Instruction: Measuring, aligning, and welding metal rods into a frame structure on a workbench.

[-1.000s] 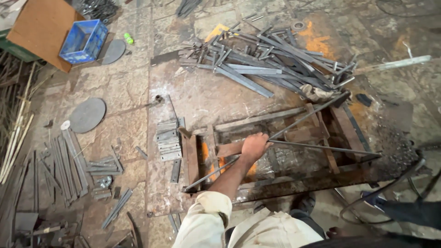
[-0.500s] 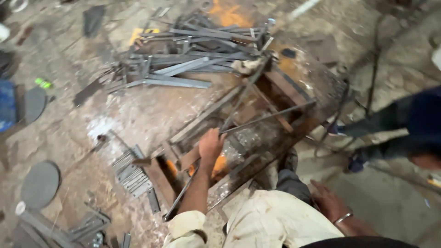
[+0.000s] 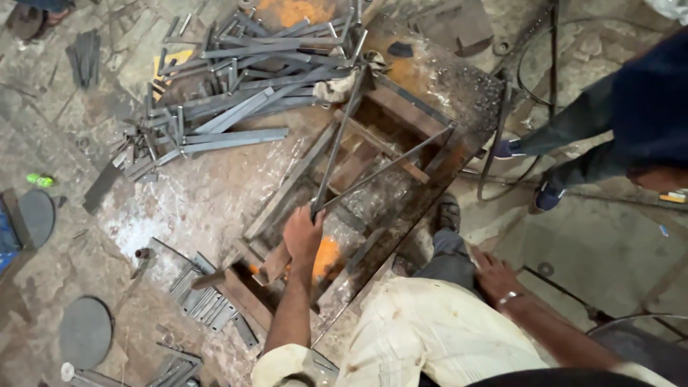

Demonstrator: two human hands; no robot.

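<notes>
a small green bottle-like object lies far left on the stained floor. a rusty rectangular metal frame sits mid-scene, thin steel rods crossing its hollow. the left hand, arm stretched forward, is clenched round the rods' near ends. the right hand rests spread on the knee. a heap of grey steel bars lies far left.

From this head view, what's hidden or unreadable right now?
- Left hand on the thin steel rods: fingers curl under, so the grip is hidden.
- Right hand rests on the knee; its palm is unseen.
- Rusty metal frame: near corner hidden behind the cream shirt.
- Nearby person in dark clothing: cut off by the right edge.
</notes>
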